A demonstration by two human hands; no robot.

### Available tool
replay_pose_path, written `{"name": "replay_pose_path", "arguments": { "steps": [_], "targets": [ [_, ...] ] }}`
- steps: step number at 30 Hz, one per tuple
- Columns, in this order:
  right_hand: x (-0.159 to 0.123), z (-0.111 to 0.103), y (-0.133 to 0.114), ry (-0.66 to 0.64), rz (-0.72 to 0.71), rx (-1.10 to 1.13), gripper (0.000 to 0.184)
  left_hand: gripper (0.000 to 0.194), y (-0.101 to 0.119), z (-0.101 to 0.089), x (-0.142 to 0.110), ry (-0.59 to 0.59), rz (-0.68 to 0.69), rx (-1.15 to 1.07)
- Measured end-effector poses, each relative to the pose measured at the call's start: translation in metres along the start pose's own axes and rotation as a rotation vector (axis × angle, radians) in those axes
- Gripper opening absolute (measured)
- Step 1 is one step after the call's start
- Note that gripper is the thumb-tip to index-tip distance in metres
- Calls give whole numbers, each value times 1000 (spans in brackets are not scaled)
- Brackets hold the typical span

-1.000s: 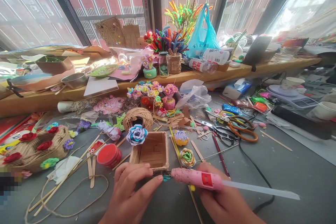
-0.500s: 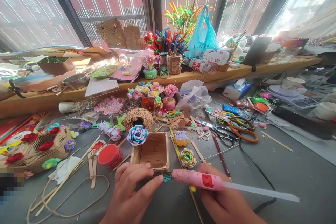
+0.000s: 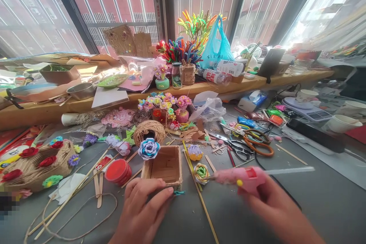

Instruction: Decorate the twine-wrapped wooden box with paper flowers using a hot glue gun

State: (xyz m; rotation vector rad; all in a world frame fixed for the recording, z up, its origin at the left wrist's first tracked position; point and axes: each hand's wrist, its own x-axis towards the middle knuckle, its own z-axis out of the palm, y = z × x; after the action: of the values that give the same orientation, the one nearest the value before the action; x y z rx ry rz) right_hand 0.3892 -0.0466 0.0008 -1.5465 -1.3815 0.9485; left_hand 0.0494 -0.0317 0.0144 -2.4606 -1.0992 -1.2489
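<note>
My left hand (image 3: 145, 207) rests at the near side of a small twine-edged cardboard box (image 3: 182, 167), fingers curled over its front edge. A blue and white paper flower (image 3: 149, 148) sits at the box's far left corner. A bit of teal material (image 3: 179, 193) pokes out at the front right corner, by my left fingertips. In my right hand (image 3: 265, 198) is a pink glue gun (image 3: 238, 178), a clear glue stick sticking out of its back. Its nozzle points left, near a green and yellow paper flower (image 3: 201, 172). A purple and yellow flower (image 3: 195, 152) lies behind that one.
Thin sticks (image 3: 206, 209) lie right of the box. Scissors (image 3: 259, 143) and a black cable (image 3: 291, 194) are farther right. At left are red round lids (image 3: 116, 171), a twine loop (image 3: 114, 207) and a twine basket with red flowers (image 3: 64, 160). A shelf (image 3: 148, 93) runs behind.
My right hand has drawn the glue gun right and up, away from the box's front corner. My left hand stays at the box. The camera view has shifted slightly.
</note>
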Motion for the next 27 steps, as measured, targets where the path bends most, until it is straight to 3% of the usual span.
{"name": "replay_pose_path", "arguments": {
  "steps": [4, 8, 10, 16, 27],
  "targets": [
    [7, -42, 19, -15, 232, 45, 46, 16, 6, -4, 9, -25, -34, 76],
    [12, -65, 25, 87, 302, 39, 59, 22, 7, -8, 15, -83, -27, 136],
    [14, -71, 25, 122, 315, 38, 62, 22, 7, -9, 16, -85, -23, 149],
    [24, -83, 32, 70, 394, 1, 36, 20, 3, -10, 18, -98, 31, 155],
    [39, -101, 47, 51, 409, -125, 36, 17, 4, -8, 20, -68, 15, 142]
  ]
}}
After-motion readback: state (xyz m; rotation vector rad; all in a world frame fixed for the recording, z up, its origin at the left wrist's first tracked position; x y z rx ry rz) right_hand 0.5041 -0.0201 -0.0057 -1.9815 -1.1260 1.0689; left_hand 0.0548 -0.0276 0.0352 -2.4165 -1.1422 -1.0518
